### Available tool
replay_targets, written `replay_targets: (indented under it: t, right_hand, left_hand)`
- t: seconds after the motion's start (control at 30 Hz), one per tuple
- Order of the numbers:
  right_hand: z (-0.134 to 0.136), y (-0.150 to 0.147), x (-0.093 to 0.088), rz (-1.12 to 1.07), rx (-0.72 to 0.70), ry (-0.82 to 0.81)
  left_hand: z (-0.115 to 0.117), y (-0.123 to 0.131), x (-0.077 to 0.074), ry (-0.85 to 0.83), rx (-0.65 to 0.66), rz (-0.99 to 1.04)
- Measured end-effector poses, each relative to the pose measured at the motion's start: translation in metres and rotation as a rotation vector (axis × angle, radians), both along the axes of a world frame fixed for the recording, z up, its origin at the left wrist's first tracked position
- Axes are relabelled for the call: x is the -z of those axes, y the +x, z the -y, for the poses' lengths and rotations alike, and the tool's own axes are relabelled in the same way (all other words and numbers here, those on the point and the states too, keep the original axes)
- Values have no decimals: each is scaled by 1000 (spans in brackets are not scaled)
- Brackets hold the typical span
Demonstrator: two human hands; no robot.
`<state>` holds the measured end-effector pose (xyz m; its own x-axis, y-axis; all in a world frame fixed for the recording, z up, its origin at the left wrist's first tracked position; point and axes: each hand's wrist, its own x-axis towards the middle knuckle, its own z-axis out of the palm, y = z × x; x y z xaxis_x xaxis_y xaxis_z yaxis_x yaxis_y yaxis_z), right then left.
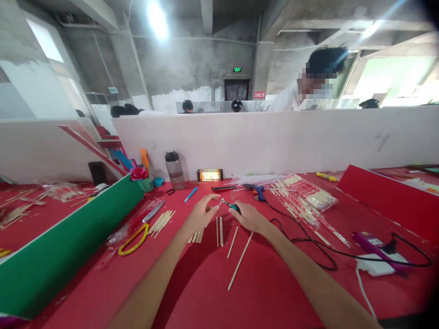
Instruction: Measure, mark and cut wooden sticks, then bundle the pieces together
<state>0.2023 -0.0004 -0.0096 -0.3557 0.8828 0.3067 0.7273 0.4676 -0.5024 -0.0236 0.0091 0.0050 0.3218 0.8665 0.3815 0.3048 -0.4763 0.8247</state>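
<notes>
My right hand (249,216) is closed around a small tool with a teal-and-black handle (235,207). Its metal tip points left toward my other hand; whether it is a pair of pliers or a cutter is too small to tell. My left hand (203,214) is beside that tip, thumb and fingers curved apart, with nothing visible between them. Just below the hands, several short wooden sticks (221,232) lie upright in view on the red table. A longer stick (240,261) slants nearer to me. Another small group of sticks (196,236) is partly covered by my left hand.
Left: yellow-handled scissors (135,242), a stick pile (162,223), a green divider (75,246), a bottle (175,171). Right: a blue glue gun (259,192) with a black cord, bundled sticks (302,196), a power strip (377,264), a red divider (387,203). A person stands beyond the white partition (274,141).
</notes>
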Motion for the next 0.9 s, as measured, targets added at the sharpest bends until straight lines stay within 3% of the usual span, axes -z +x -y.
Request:
replay_targets:
  t: [0.2, 0.4, 0.63, 0.9]
  right_hand:
    - [4, -10, 2, 5, -16, 61]
    - [-8, -4, 3, -249, 59, -73]
    - [-1, -18, -4, -767, 12, -553]
    - [12, -49, 12, -1012, 2, -741]
  left_hand:
    - [3, 5, 9, 38, -111, -117]
    - [11, 7, -1, 172, -188, -336]
    - [19, 12, -11, 214, -172, 66]
    - [19, 13, -16, 235, -147, 234]
